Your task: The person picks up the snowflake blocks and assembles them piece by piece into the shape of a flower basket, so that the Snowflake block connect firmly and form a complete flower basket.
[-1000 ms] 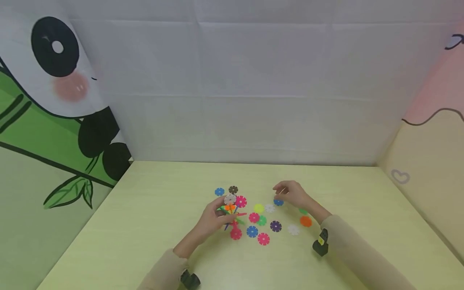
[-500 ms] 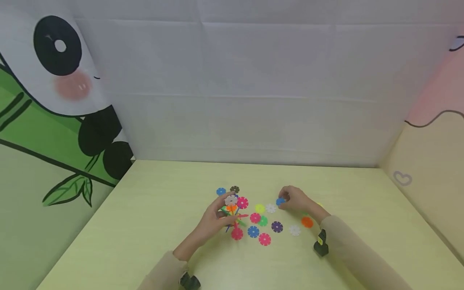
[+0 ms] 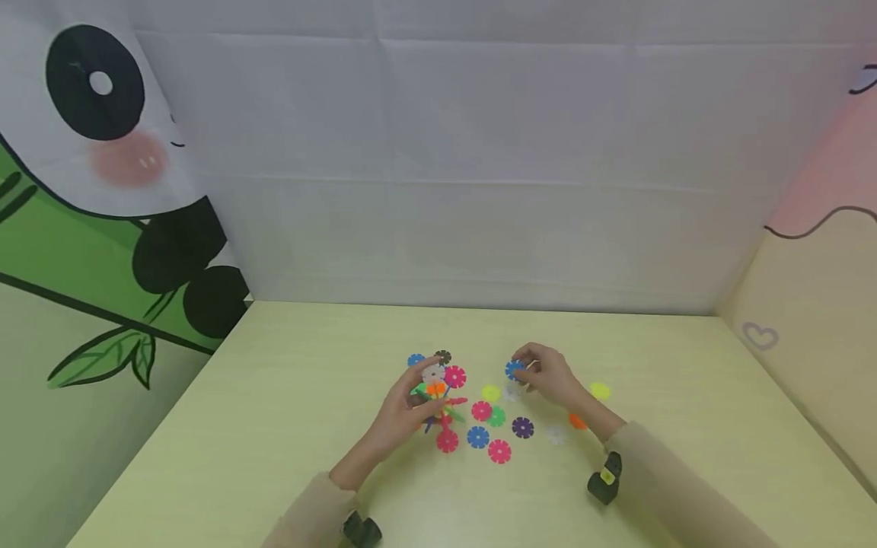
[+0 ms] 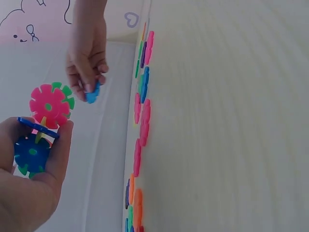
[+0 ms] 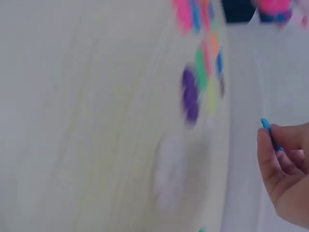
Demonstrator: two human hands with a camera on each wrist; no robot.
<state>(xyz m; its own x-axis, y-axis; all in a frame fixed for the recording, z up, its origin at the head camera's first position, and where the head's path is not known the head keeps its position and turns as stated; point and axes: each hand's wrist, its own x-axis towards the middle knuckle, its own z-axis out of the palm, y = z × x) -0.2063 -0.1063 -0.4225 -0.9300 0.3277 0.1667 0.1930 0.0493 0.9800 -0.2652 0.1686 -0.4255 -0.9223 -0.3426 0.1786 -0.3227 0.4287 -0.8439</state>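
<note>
L hand (image 3: 400, 411): grip curled round a multicol. disc assy. (image 3: 435, 390), held above the surface (image 3: 205, 457), just L of ctr. Visible in assy.: white disc (image 3: 433, 374), pink disc (image 3: 455, 377); per L wrist view, also a dk. blue disc (image 4: 32, 153) w/ a second blue piece (image 4: 38, 127) nr. edge-on above it. Remainder partly hidden by the L hand.

R hand (image 3: 553, 374): grip pinching one lt. blue disc (image 3: 514, 371) betw. thumb and fingers. Disc is raised off the surface, R of assy. and apart from it. R wrist view shows same disc nr. edge-on.

Loose discs, flat on surface betw. the hands and toward the near side: yellow disc (image 3: 490, 393), red-pink disc (image 3: 482, 412) beside a green disc (image 3: 497, 416), purple disc (image 3: 523, 428), mid-blue disc (image 3: 478, 437), near pink disc (image 3: 499, 451), pale disc (image 3: 556, 435). Beyond L hand: brown disc (image 3: 443, 356). Nr. R forearm: orange disc (image 3: 578, 421), partly covered; outer yellow disc (image 3: 600, 391) on far side.

Surr.: wrist cams at L cuff (image 3: 361, 529) and R cuff (image 3: 604, 483); white backdrop (image 3: 438, 152) behind surface; cartoon panel (image 3: 103, 160) at L, pink/cream panel (image 3: 822, 274) at R.
</note>
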